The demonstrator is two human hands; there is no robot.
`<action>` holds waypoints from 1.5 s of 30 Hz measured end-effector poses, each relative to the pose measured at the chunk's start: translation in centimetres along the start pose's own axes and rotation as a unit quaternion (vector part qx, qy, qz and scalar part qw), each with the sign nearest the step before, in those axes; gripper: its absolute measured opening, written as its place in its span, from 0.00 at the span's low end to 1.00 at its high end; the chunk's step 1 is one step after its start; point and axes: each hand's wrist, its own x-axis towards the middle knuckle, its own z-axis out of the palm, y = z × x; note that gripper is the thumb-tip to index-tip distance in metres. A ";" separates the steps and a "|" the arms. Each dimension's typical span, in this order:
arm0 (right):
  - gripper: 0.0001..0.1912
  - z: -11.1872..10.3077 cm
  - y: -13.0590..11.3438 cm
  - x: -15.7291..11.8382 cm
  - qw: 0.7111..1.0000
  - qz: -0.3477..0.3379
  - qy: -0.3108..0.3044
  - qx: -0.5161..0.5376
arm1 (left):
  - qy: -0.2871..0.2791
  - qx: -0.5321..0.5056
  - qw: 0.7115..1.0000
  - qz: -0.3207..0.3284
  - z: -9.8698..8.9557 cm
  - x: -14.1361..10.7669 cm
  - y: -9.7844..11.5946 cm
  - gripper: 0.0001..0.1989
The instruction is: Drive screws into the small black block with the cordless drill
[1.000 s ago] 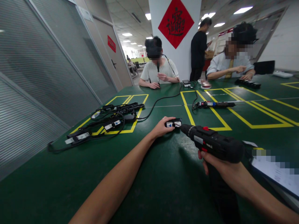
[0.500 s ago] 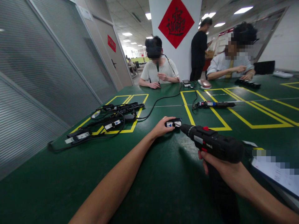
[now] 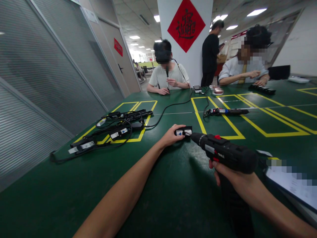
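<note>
In the middle of the head view, my left hand is closed on a small black block with a white face and a blue spot, holding it at the table top. My right hand is wrapped around the grip of a black cordless drill with red details. The drill's chuck points left at the block, and its tip comes up to the white face. Whether the bit touches a screw there is too small to tell.
On the green table, black cabled parts lie at left within yellow tape. A slim electric screwdriver lies at right, beyond the drill. A clipboard with paper is at far right. Two co-workers sit across; another person stands behind.
Hardly anything differs: the whole view has shifted very slightly. Both hands keep the block and the drill in the same position relative to each other.
</note>
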 end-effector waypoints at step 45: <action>0.13 0.0 0.1 -0.1 0.998 0.050 0.015 -0.031 | 0.007 0.012 1.000 0.009 0.3 -0.1 -0.1 0.28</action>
